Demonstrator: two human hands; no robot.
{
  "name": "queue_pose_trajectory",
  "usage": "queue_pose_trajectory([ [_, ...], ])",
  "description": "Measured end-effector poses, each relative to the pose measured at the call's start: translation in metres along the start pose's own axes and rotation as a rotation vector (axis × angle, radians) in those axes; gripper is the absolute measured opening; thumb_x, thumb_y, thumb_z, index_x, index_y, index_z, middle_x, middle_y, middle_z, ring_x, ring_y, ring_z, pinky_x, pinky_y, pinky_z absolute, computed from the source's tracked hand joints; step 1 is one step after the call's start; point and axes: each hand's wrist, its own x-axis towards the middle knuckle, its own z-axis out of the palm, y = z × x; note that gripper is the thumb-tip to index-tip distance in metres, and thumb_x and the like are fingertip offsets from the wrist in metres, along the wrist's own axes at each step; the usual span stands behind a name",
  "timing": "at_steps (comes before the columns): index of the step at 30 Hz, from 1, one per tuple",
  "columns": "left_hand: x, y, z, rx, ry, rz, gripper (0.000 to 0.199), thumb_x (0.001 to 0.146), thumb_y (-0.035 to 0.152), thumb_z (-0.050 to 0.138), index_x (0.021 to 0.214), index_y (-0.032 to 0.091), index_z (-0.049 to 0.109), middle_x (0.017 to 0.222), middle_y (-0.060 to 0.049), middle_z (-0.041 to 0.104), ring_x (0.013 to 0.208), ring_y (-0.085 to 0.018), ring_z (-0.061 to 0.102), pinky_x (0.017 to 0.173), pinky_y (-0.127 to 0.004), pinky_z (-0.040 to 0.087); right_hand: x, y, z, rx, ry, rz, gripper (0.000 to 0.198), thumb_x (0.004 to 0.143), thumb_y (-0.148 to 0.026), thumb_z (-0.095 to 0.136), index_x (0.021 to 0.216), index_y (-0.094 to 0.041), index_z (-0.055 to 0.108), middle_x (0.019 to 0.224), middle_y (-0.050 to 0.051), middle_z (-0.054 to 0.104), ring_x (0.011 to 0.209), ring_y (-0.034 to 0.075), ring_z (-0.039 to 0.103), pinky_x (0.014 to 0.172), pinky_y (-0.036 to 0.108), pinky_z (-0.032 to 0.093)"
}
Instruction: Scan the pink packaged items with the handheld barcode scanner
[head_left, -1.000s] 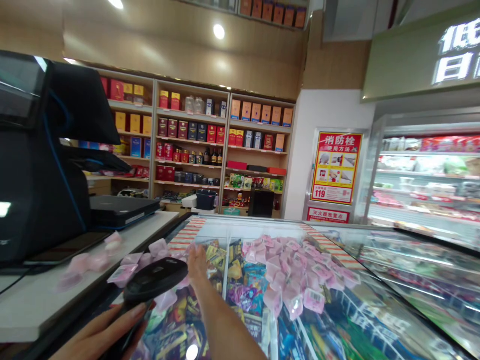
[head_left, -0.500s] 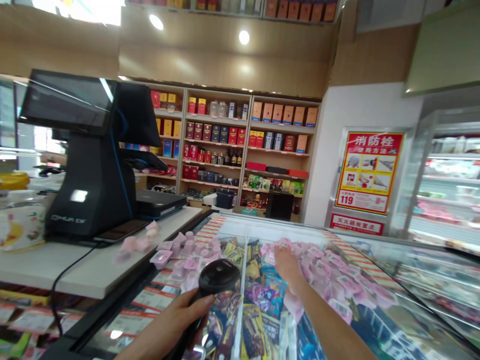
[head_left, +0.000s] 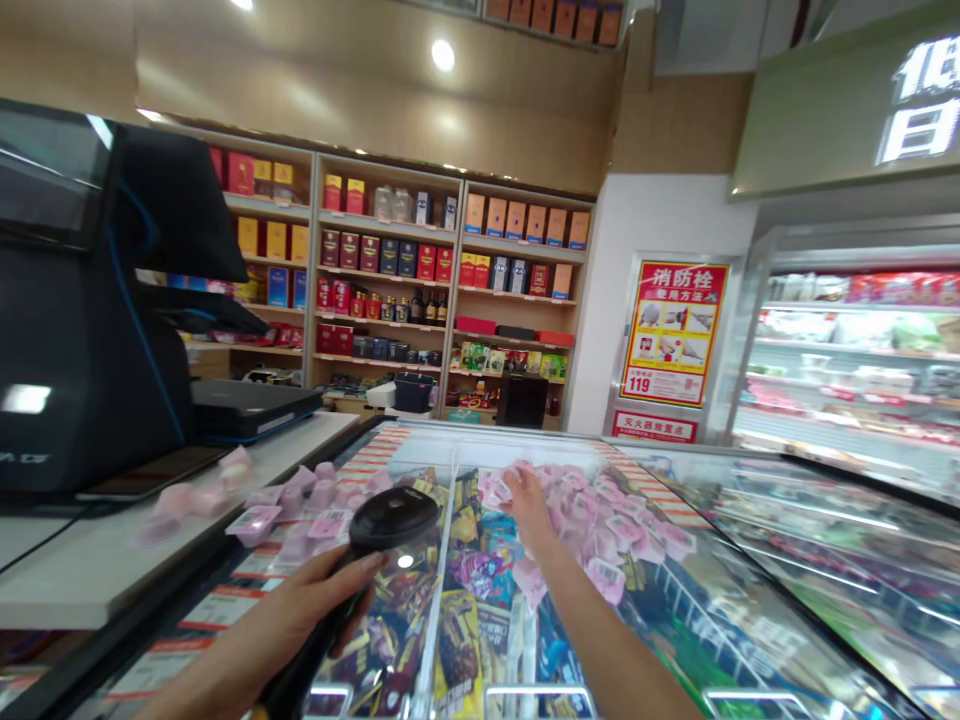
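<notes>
My left hand (head_left: 334, 590) is wrapped round the handle of a black barcode scanner (head_left: 394, 515), its head tilted over the glass freezer top. Across the glass, my right hand (head_left: 529, 500) has its fingers closed on a small pink cup at the near-left edge of a large cluster; the fingers partly hide that cup. The cluster of pink cups (head_left: 600, 515), several with barcode labels, spreads right of that hand. A smaller group of pink cups (head_left: 330, 525) lies left of the scanner. Others (head_left: 180, 500) rest on the white counter, blurred.
Under the glass lid, packaged ice creams (head_left: 457, 640) lie in compartments. A black checkout terminal (head_left: 82, 300) stands on the white counter (head_left: 112, 570) at left. Behind are shelves of boxes and bottles (head_left: 390, 260), a red wall sign (head_left: 675, 335) and a lit display fridge (head_left: 855, 350).
The view has turned right, so the terminal and shelves sit further left. Both hands stay in about the same place over the glass, the left still holding the scanner.
</notes>
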Motion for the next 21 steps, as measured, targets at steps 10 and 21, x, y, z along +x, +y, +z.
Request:
queue_pose_trajectory([
  [10,-0.021,0.021,0.003,0.089,0.037,-0.013,0.028,0.052,0.046,0.061,0.062,0.021,0.057,0.054,0.001,0.055,0.052,-0.014,0.052,0.047,-0.022,0.042,-0.033,0.013,0.03,0.787,-0.048,0.496,0.014,0.072,-0.03,0.044,0.074,-0.018,0.05,0.062,0.0,0.061,0.059,0.012,0.059,0.064,0.029,0.046],
  [21,-0.02,0.011,-0.004,-0.031,0.086,-0.041,0.028,0.059,0.043,0.059,0.073,0.019,0.058,0.053,0.002,0.058,0.046,-0.009,0.05,0.042,-0.016,0.04,-0.027,0.036,0.04,0.161,0.053,0.161,0.023,0.071,-0.033,0.038,0.087,-0.019,0.047,0.07,0.003,0.06,0.063,0.015,0.058,0.056,0.027,0.044],
])
